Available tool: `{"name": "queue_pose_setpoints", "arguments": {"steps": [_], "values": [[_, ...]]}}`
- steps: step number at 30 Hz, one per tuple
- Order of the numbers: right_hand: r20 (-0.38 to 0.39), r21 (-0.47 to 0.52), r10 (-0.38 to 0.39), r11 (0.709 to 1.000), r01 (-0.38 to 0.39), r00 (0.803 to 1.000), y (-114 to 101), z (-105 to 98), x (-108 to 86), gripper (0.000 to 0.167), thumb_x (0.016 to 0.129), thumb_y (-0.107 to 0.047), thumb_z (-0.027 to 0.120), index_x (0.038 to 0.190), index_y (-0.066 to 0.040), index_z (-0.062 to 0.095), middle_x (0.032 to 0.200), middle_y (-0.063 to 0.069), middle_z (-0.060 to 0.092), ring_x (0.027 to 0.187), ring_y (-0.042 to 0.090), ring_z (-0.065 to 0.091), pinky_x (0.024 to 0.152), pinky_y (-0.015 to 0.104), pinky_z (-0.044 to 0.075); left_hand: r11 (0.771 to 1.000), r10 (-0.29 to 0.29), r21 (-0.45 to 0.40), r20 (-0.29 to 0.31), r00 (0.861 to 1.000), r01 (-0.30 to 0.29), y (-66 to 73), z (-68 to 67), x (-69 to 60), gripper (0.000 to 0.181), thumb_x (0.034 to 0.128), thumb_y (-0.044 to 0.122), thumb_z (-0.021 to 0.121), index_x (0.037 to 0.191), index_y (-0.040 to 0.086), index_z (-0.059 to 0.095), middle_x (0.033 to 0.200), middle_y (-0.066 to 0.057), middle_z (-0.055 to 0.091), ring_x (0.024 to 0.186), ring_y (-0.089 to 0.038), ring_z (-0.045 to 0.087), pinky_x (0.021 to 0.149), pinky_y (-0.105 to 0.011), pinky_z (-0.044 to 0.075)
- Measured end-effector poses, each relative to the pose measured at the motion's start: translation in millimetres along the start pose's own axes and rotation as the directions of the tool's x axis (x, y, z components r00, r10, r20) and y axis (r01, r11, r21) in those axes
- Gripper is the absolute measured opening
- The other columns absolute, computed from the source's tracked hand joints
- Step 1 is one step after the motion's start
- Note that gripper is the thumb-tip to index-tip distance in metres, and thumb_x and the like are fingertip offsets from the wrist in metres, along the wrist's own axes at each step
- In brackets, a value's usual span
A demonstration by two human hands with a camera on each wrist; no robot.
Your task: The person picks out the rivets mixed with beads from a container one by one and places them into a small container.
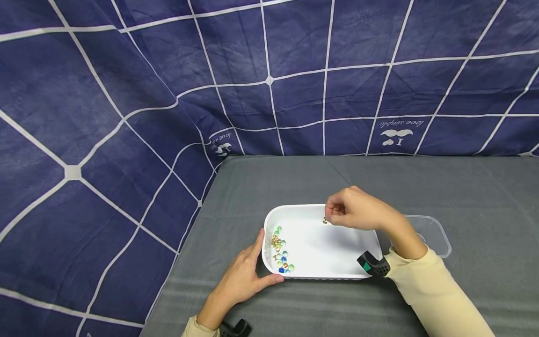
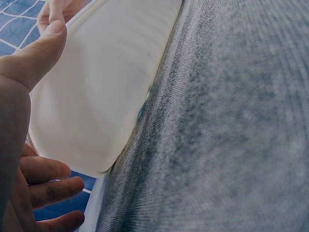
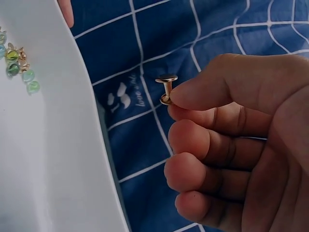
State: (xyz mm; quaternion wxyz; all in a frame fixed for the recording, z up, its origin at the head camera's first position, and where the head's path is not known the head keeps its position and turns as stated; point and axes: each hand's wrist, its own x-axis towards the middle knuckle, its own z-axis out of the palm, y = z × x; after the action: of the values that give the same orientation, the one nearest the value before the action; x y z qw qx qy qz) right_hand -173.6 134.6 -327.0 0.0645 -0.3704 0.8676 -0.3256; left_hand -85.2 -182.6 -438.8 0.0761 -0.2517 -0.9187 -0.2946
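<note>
Between thumb and index finger, my right hand (image 1: 358, 208) pinches a small gold stud (image 3: 167, 87) with a flat cap at each end. It holds the stud above the far right part of a white tray (image 1: 332, 250). My left hand (image 1: 242, 276) rests against the tray's near left corner, thumb along the front side and fingers along the left side. In the left wrist view the thumb (image 2: 43, 48) lies straight by the rim, and the lower fingers are spread. Several glass marbles (image 1: 283, 254), green and blue, lie with gold pieces (image 1: 275, 241) at the tray's left end.
A clear plastic lid or shallow container (image 1: 435, 236) lies right of the tray, partly behind the right forearm. Grey cloth (image 1: 294, 180) covers the table. A dark blue curtain (image 1: 303, 103) with white lines hangs at the back and left.
</note>
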Motion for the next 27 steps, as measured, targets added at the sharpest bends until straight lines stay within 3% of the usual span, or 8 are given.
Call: {"name": "queue_pose_setpoints", "arguments": {"steps": [10, 17, 27], "values": [[-0.053, -0.002, 0.029, 1.0, -0.029, 0.998, 7, -10, -22.9, 0.02, 0.084, -0.001, 0.066, 0.076, -0.019, 0.067, 0.062, -0.016, 0.05, 0.056, 0.001, 0.045, 0.051, 0.021, 0.04, 1.0, 0.006, 0.005, -0.002, 1.0, -0.006, -1.0, 0.5, 0.2, 0.112, 0.0783, 0.059, 0.076, 0.154, -0.005, 0.024, 0.143, -0.023, 0.05, 0.125, -0.035, 0.054, 0.097, -0.052, 0.046], [-0.094, 0.026, 0.056, 0.998, -0.054, 0.994, 12, -22, -36.6, 0.021, 0.084, 0.004, 0.066, 0.079, -0.016, 0.069, 0.065, -0.014, 0.054, 0.059, 0.002, 0.046, 0.052, 0.022, 0.041, 1.0, -0.028, 0.004, 0.023, 0.999, 0.027, 0.0, -0.7, -1.6, 0.113, 0.0782, 0.059, 0.076, 0.155, -0.002, 0.021, 0.143, -0.025, 0.048, 0.126, -0.038, 0.053, 0.098, -0.052, 0.045], [-0.225, 0.012, 0.041, 0.999, -0.039, 0.973, 25, -42, -60.0, 0.024, 0.082, 0.006, 0.07, 0.079, -0.018, 0.069, 0.069, -0.015, 0.059, 0.061, 0.001, 0.05, 0.052, 0.021, 0.043, 0.999, -0.036, -0.002, 0.028, 0.999, 0.036, 0.6, -0.6, 0.0, 0.113, 0.0769, 0.056, 0.079, 0.153, -0.006, 0.024, 0.143, -0.025, 0.048, 0.125, -0.038, 0.053, 0.098, -0.053, 0.045]]}}
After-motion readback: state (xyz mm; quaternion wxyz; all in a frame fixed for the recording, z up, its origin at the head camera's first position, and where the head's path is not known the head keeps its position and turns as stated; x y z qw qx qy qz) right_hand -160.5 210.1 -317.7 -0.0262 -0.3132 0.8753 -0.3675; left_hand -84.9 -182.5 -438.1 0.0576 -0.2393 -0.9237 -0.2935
